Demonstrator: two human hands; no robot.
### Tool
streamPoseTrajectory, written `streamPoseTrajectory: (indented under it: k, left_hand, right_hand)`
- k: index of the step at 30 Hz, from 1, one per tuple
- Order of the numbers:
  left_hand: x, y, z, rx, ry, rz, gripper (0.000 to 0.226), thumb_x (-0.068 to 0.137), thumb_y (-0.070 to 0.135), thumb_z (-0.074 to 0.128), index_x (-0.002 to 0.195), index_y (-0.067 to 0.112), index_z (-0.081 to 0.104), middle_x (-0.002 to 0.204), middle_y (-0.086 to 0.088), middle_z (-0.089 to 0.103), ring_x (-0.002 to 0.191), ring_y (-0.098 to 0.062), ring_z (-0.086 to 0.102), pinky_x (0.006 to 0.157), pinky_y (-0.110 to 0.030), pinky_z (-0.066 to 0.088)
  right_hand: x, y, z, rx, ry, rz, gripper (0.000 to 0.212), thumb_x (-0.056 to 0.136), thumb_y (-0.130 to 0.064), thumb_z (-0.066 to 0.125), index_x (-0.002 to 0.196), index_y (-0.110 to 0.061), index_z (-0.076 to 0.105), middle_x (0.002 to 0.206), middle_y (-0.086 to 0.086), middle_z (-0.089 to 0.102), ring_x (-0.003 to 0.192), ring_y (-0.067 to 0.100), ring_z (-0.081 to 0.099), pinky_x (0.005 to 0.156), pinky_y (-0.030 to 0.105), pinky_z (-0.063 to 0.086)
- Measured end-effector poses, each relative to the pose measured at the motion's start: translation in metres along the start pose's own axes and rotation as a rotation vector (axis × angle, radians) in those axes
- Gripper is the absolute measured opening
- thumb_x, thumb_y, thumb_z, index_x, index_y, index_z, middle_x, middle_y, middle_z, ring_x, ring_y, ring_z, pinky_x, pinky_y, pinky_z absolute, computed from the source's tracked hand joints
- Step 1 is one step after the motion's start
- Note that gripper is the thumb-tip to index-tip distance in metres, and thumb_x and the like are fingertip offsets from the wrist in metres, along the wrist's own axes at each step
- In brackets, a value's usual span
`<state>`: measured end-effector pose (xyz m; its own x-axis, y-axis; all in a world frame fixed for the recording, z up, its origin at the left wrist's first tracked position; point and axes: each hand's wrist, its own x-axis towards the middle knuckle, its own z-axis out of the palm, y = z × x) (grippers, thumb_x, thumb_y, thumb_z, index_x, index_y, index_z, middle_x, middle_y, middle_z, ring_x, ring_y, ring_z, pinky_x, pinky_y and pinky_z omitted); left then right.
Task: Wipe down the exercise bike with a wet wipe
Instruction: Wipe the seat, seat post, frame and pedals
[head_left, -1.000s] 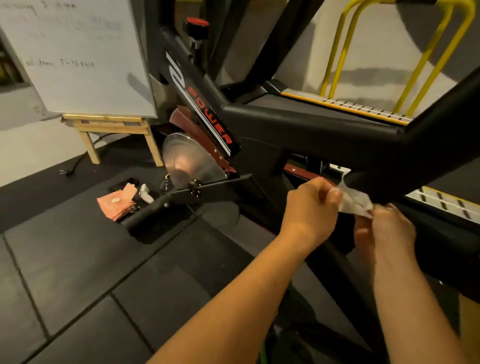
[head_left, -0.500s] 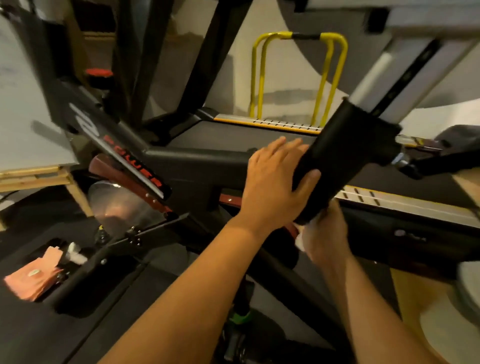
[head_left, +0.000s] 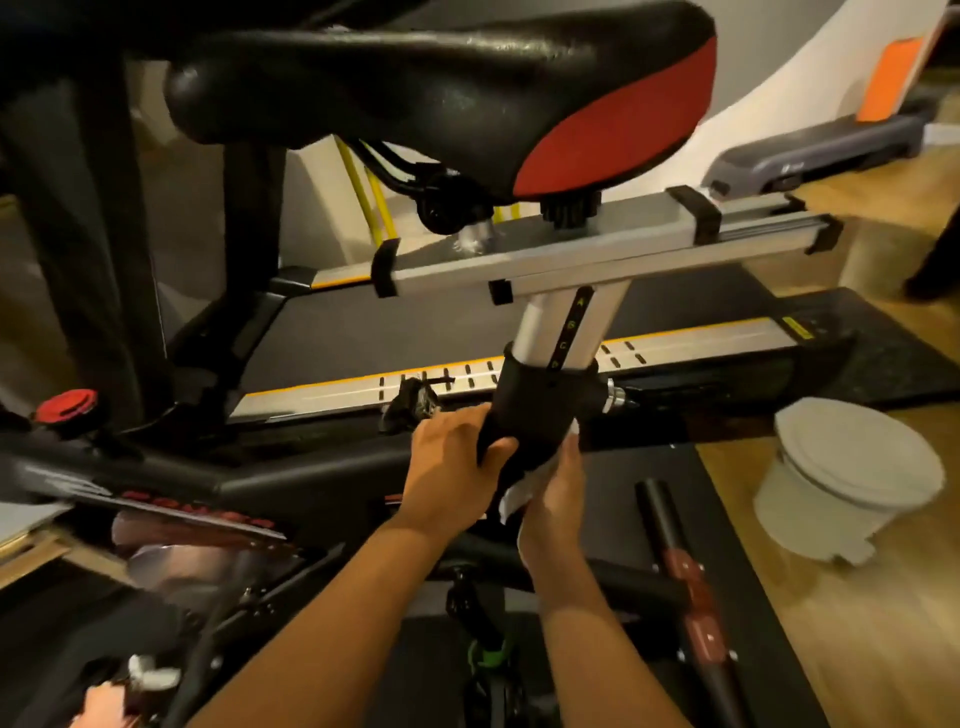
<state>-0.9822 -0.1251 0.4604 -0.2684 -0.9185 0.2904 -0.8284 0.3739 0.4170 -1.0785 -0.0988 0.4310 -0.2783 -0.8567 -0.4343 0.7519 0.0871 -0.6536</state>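
The exercise bike fills the view: its black and red saddle (head_left: 447, 98) is at the top, on a silver rail above a silver seat post that enters a black seat tube (head_left: 540, 410). My left hand (head_left: 447, 467) grips the left side of that black tube, thumb round its front. My right hand (head_left: 556, 493) presses a white wet wipe (head_left: 519, 496) against the tube's right and lower side; only a crumpled edge of the wipe shows between hand and tube.
A white lidded tub (head_left: 852, 478) stands on the wooden floor at the right. A treadmill (head_left: 519, 374) runs behind the bike. A red knob (head_left: 65, 405) sits on the frame at left. The bike's rear foot bar (head_left: 685, 597) lies on the black mat.
The view has swung up and right, bringing the saddle and post into sight. Both hands have slid higher up the black seat tube, the right one carrying the wipe along it.
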Motion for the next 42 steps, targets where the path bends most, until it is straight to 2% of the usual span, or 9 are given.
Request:
streamPoseTrajectory:
  k: [2,6,9,13,17,27,36,39,42]
  left_hand:
    - [-0.001,0.001,-0.002,-0.039,-0.039,-0.023,0.01,0.094,0.03,0.056,0.102,0.028,0.061,0.091,0.01,0.066,0.089,-0.008,0.061,0.099,-0.039,0.045]
    - [-0.01,0.019,-0.01,0.004,-0.27,-0.222,0.056,0.094,0.007,0.05,0.146,0.02,0.034,0.146,-0.004,0.042,0.143,-0.022,0.03,0.123,-0.042,0.002]
    - [-0.023,0.045,-0.032,-0.175,-0.417,-0.455,0.064,0.098,0.005,0.046,0.154,0.02,0.02,0.161,-0.001,0.019,0.148,-0.02,0.02,0.118,-0.032,0.019]
    - [-0.05,0.103,-0.077,-0.759,-0.365,-0.864,0.03,0.097,0.022,0.059,0.127,0.023,0.06,0.124,-0.002,0.064,0.105,-0.011,0.061,0.085,-0.021,0.047]
    - [-0.066,0.156,-0.113,-0.621,-0.193,-0.875,0.006,0.088,0.019,0.069,0.092,0.016,0.073,0.087,-0.002,0.073,0.076,-0.01,0.066,0.061,-0.015,0.052]
    - [-0.064,0.262,-0.149,-1.104,0.193,-1.19,0.017,0.084,0.004,0.071,0.095,0.006,0.057,0.093,-0.015,0.069,0.082,-0.024,0.072,0.073,-0.035,0.061]
    - [-0.022,0.307,-0.075,-1.061,-0.203,-0.982,0.025,0.078,0.002,0.077,0.095,0.019,0.071,0.095,-0.008,0.07,0.082,-0.016,0.066,0.067,-0.028,0.055]
    - [0.006,0.316,-0.038,-1.071,-0.239,-0.956,0.018,0.079,0.012,0.079,0.092,0.022,0.072,0.095,-0.01,0.073,0.082,-0.02,0.07,0.071,-0.035,0.058]
    - [0.034,0.33,-0.012,-1.151,-0.164,-1.025,0.009,0.088,0.02,0.071,0.095,0.015,0.073,0.087,-0.01,0.074,0.078,-0.024,0.07,0.067,-0.033,0.058]
  right_hand:
    - [-0.005,0.003,0.002,-0.035,0.092,-0.007,0.037,0.099,-0.042,0.043,0.112,-0.016,0.065,0.099,0.009,0.072,0.098,0.026,0.066,0.087,0.041,0.05]
    - [-0.028,-0.003,0.006,-0.255,0.326,-0.047,0.029,0.102,-0.03,0.044,0.1,-0.013,0.067,0.089,0.002,0.068,0.094,0.023,0.064,0.08,0.034,0.049]
    - [-0.059,-0.021,0.003,-0.277,0.341,0.198,0.022,0.098,-0.025,0.054,0.086,-0.014,0.069,0.084,0.004,0.068,0.085,0.022,0.065,0.078,0.034,0.049]
    - [-0.102,-0.068,-0.008,-0.198,0.146,0.48,0.025,0.094,-0.03,0.057,0.108,-0.012,0.069,0.105,0.014,0.072,0.098,0.029,0.068,0.086,0.044,0.053]
    - [-0.138,-0.138,-0.015,-0.242,0.007,0.602,0.042,0.098,-0.038,0.047,0.114,-0.001,0.06,0.093,0.012,0.07,0.081,0.025,0.069,0.075,0.041,0.054]
    - [-0.165,-0.283,-0.042,-0.962,-0.359,0.325,0.016,0.092,-0.018,0.062,0.106,-0.024,0.066,0.091,0.002,0.074,0.071,0.014,0.066,0.061,0.027,0.052]
    - [-0.089,-0.374,-0.067,-1.114,-0.283,0.349,0.034,0.091,-0.045,0.061,0.094,-0.012,0.07,0.068,0.005,0.063,0.063,0.016,0.06,0.061,0.029,0.05]
    - [-0.042,-0.396,-0.066,-1.056,-0.289,0.34,0.022,0.092,-0.029,0.064,0.104,-0.012,0.069,0.09,0.008,0.067,0.081,0.017,0.064,0.061,0.023,0.054]
    - [0.007,-0.411,-0.071,-0.848,-0.281,0.415,0.028,0.088,-0.014,0.067,0.115,-0.013,0.066,0.114,0.012,0.067,0.108,0.026,0.063,0.09,0.039,0.054]
